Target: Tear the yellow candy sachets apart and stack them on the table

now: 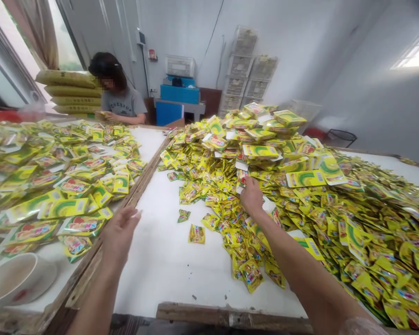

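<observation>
My right hand (252, 197) reaches into the big pile on the right table, its fingers closed on a small printed carton (242, 176) with red and white showing; the hand hides part of it. Small yellow candy packets (230, 235) and flat yellow-green cartons (305, 178) lie heaped around that hand, some cartons with white flaps raised. Over the wooden strip between the two tables, my left hand (120, 230) hovers with loosely bent fingers apart and nothing visible in them. A single packet (197, 234) lies on the white tabletop (160, 260) between my hands.
Filled yellow cartons (82, 225) cover the left table, with a white bowl (10, 279) at its near corner. Wooden edging (132, 200) divides the tables. Across from me sits a person (120, 100) beside stacked sacks (77, 90). Plastic crates (239, 70) stand against the back wall.
</observation>
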`<state>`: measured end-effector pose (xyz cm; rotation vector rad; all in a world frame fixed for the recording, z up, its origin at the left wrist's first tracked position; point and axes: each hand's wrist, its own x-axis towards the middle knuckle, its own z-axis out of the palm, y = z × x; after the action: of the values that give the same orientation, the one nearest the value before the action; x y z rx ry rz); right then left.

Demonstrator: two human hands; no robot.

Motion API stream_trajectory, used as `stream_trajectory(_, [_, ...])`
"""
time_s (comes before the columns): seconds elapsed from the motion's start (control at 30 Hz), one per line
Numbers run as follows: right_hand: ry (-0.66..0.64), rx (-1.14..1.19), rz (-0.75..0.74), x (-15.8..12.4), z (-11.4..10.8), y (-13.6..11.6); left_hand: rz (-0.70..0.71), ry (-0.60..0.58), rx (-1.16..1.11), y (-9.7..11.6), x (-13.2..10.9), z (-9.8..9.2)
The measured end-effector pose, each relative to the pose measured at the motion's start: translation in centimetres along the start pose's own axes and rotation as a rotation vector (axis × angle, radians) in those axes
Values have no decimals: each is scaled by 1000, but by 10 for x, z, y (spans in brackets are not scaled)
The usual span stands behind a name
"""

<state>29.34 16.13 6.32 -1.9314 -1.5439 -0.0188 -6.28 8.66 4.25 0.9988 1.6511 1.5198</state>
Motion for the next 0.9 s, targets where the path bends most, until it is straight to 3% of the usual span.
stream_trajectory(0.1, [-8,186,-129,-27,1,-15,-142,-136,-63,-19,-14,9])
stream_trajectory(0.13, [-68,319,-219,-42,3,-26,-182,-190,-87,-20,-17,11])
stream_trajectory(0.23, [-494,573,-453,-89,14,-63,-416,-507,-227,-18,-25,15])
stream_trajectory(0.3, [-691,614,-589,-109,25,-83,-577,-710,-306,-20,-28,15])
stream_trajectory(0.33, [-750,608,-613,-113,31,-90,-623,-744,-319,-24,-30,13])
stream_trajectory(0.37, [-767,575,-617,-114,37,-94,-639,-719,-313,-29,-31,10])
stream_trajectory(0.43, [-721,403,-615,-106,50,-98,-601,-534,-260,-40,-33,1])
stream_trajectory(0.53, [-643,126,-668,-93,68,-95,-422,-206,-107,-54,-32,-15])
stream_trajectory(0.6, [-651,77,-710,-94,78,-92,-304,-91,29,-60,-32,-23])
stream_trajectory(0.77, [-589,36,-759,-111,85,-88,-159,-65,369,-61,-33,-27])
stream_trajectory(0.9, [-572,64,-680,-113,83,-82,-47,-81,600,-50,-39,-26])
